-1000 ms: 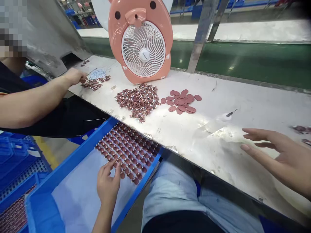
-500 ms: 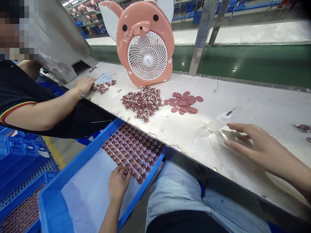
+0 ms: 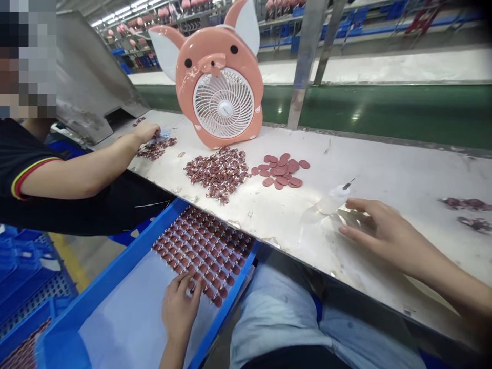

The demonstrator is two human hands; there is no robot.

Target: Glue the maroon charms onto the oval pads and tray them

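Observation:
My left hand point(image 3: 180, 306) is over a blue tray point(image 3: 218, 335), its fingertips closed around a small reddish-brown piece at the near end of the rows. Those rows of reddish-brown oval pieces point(image 3: 203, 241), each with a small shiny part, lie on a white sheet point(image 3: 126, 307). On the right, my right hand point(image 3: 380, 230) hovers above the worktable with thumb and fingers apart. Close to its fingertips is a translucent squeeze bottle point(image 3: 328, 205) with a thin needle tip; contact cannot be made out.
Flat reddish ovals point(image 3: 282, 169) lie beside a heap of small shiny brown parts point(image 3: 219, 171) on the worktable point(image 3: 269, 215). A pink pig-shaped fan point(image 3: 223, 102) stands behind them. At left, a co-worker's hand point(image 3: 148, 133) is over another pile. Dark red pieces point(image 3: 467, 204) lie far right.
The view has shifted, so the table things sit lower and further left. My right hand stays by the bottle, my left at the rows. The co-worker's hand has lifted slightly from its pile.

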